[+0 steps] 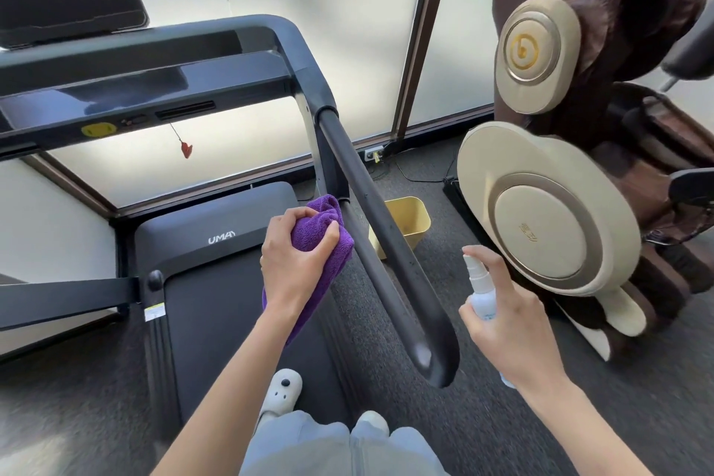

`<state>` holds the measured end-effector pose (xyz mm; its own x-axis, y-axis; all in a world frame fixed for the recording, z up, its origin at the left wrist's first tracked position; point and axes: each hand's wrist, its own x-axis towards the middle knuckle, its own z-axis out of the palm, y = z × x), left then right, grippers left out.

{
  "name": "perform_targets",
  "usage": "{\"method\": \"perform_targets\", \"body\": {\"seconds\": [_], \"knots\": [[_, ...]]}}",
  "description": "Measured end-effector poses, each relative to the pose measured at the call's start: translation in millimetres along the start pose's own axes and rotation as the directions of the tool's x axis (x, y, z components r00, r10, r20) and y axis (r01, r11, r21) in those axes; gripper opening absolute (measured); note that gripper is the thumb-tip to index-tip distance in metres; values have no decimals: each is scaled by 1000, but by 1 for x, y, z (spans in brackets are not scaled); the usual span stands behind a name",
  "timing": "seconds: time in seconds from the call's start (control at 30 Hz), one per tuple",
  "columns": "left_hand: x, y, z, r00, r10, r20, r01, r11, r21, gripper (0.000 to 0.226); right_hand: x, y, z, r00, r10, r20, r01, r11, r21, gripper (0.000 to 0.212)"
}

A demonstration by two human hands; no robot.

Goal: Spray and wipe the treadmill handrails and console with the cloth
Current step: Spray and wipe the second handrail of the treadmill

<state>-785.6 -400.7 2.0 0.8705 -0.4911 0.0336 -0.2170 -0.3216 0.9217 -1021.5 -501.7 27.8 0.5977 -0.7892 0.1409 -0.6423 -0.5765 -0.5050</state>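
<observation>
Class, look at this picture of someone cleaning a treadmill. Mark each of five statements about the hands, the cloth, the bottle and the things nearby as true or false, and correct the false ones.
1. The left hand grips a purple cloth. True.
2. The right hand holds a spray bottle with one finger on its top. True.
3. The cloth is lying flat on the console. False: it is bunched in the left hand, beside the right handrail.
4. A yellow bin stands on the floor beyond the handrail. True.
5. The chair to the right is bright green. False: it is brown and cream.
</observation>
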Motion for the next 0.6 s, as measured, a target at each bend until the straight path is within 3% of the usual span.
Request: {"method": "perform_targets", "body": {"seconds": [0.2, 0.4, 0.6], "knots": [[9, -11, -12, 1000, -22, -16, 22, 1000, 3, 20, -16, -30, 28, 999, 9, -34, -3, 984, 176, 69], [38, -31, -28, 998, -4, 62, 1, 999, 34, 19, -15, -79, 86, 998, 55, -8, -50, 958, 283, 70], [78, -56, -49, 987, 16, 159, -29, 997, 78, 17, 13, -100, 155, 969, 243, 43, -243, 909, 338, 69]]}}
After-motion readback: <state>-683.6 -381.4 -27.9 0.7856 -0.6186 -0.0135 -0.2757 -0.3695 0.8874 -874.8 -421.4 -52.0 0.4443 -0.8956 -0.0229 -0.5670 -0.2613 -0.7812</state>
